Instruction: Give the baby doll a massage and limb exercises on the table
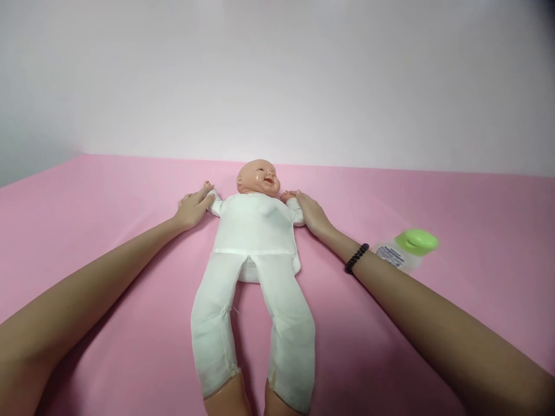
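A baby doll [259, 228] with a hard plastic head and a white cloth body lies on its back, feet toward me. Its head is turned to the right and its arms are raised beside its shoulders. My left hand [194, 208] holds the doll's arm on the left, fingers laid over the cloth near the small hand. On the other side, my right hand [313, 212] grips the doll's other arm, with my fingertips by its wrist. Both thumbs are mostly hidden. A black beaded bracelet [356, 258] circles my right wrist.
The doll rests on a pink surface [108, 196] that meets a pale wall [277, 81] behind it. A clear bottle with a green cap [415, 241] lies to the right, partly hidden behind my right forearm.
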Demonstrator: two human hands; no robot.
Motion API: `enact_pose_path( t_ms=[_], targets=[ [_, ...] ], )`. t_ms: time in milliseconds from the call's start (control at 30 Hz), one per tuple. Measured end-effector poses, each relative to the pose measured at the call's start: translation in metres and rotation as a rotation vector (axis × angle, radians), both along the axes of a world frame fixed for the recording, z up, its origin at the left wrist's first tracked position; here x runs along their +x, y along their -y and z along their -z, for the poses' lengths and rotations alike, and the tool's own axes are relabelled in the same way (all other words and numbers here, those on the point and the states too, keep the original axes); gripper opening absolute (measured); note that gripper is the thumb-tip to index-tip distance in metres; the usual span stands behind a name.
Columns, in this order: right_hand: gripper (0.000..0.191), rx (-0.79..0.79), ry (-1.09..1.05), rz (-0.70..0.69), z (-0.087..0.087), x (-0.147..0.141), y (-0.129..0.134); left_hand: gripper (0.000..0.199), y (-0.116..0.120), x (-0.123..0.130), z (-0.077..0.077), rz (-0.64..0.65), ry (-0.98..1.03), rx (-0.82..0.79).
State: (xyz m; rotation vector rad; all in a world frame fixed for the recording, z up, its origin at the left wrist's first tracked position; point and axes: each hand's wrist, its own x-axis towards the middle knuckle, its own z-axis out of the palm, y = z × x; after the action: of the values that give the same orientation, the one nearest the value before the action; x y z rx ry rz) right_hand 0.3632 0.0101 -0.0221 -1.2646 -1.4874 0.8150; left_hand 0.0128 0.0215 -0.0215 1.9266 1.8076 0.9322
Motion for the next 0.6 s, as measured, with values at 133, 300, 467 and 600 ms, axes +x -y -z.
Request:
enact_pose_path(
  t_ms=[133,300,467,600],
  targets=[
    [0.032,-0.023,-0.129,-0.068,-0.005,0.003,0.004,0.053,0.003,-0.003,-0.001,0.075,0.320,-0.002],
    [0.040,-0.036,-0.630,-0.140,-0.011,0.018,0.012,0.062,0.005,-0.011,-0.009,0.076,1.012,-0.012],
    [0.050,-0.090,-0.574,-0.386,-0.025,0.028,0.027,0.047,0.009,-0.020,-0.016,0.369,1.064,-0.100],
    [0.055,-0.241,-0.427,-0.602,-0.027,0.038,0.032,0.047,0.013,-0.024,-0.013,0.533,1.045,-0.194]
  ],
)
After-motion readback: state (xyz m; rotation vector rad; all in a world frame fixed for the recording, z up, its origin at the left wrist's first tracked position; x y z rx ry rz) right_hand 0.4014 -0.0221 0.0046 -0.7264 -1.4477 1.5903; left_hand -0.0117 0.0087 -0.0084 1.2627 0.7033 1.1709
